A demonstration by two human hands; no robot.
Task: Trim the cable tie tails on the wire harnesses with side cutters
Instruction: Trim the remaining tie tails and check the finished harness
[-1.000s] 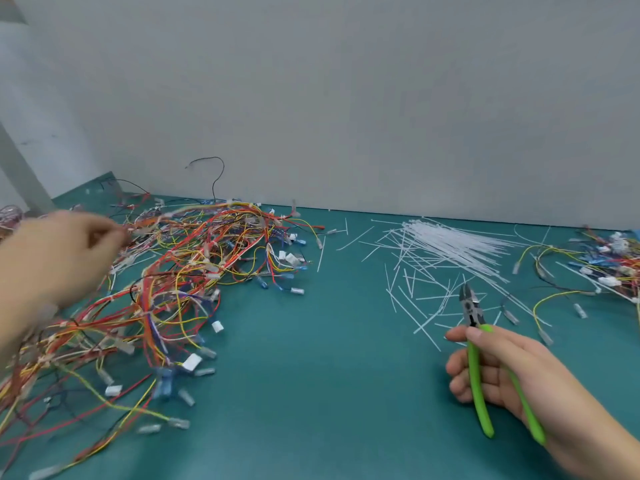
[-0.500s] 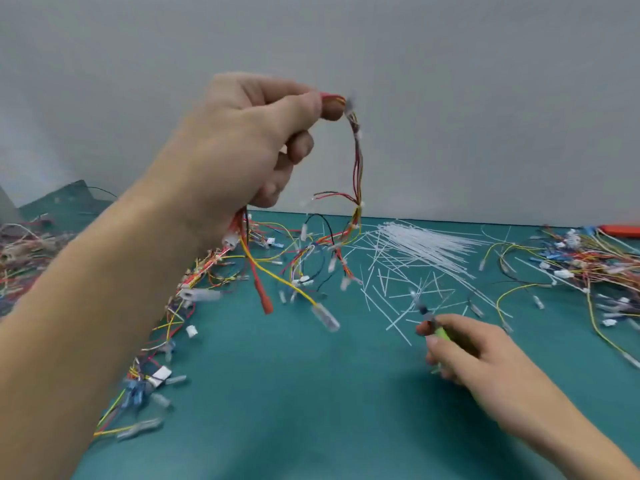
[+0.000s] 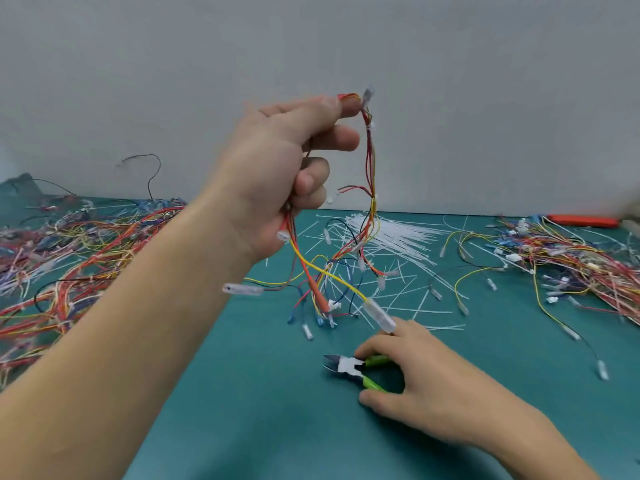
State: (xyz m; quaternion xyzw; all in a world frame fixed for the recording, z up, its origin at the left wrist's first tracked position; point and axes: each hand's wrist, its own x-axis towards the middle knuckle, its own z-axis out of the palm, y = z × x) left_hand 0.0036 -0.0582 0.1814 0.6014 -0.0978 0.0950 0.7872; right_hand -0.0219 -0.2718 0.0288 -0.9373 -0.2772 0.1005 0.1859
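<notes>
Two bare hands above a teal work surface (image 3: 242,393), grey wall behind. Left hand (image 3: 277,168) raised to wall height, thumb and forefinger pinching the top of one wire harness (image 3: 370,161); lower fingers curled round a second stretch of the same bundle. Harness hanging in a loop from the pinch, red, orange and yellow leads bound at intervals by white cable ties (image 3: 370,127), one clear sleeve (image 3: 367,95) projecting just above the fingertips. Lower branches fanning out below the palm, ending in clear terminal sleeves, blue ends and a red clip; one yellow lead ending in a large clear sleeve (image 3: 379,315) just beside the right hand's knuckles. Right hand (image 3: 426,386) low on the surface, fingers and thumb curled round the green handles of the side cutters (image 3: 353,368). Cutter nose pointing left, jaws slightly parted, nothing between them, well apart from the harness's ties. Loose heap of white cable ties and cut tails (image 3: 391,233) on the surface behind the hanging leads. Large tangle of harnesses (image 3: 69,265) at far left, partly hidden by the left forearm. Second tangle of harnesses (image 3: 571,258) at far right, with an orange tool (image 3: 581,220) near the wall, its type unclear.
</notes>
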